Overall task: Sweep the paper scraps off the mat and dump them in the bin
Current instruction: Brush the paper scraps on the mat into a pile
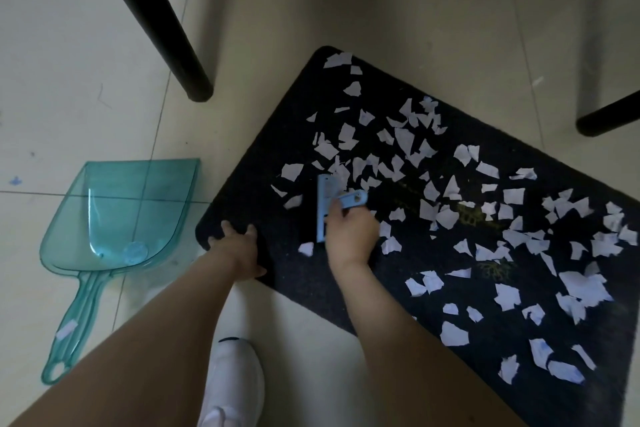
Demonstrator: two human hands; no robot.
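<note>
Item: dark mat (398, 253) on the tiled floor, white paper scraps (512, 218) strewn across nearly all of it. We pin its near corner with our left hand (239, 246), fingers flat, likely against sliding. Teal dustpan (117, 215) waits beside; our right hand (351, 229) grips a small blue brush (325, 208).

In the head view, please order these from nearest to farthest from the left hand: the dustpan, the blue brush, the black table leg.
From the left hand, which presses the corner of the mat:
1. Blue brush, just to its right, held by the right hand.
2. Dustpan, on the floor to its left.
3. Black table leg, farther off, up and left.
</note>
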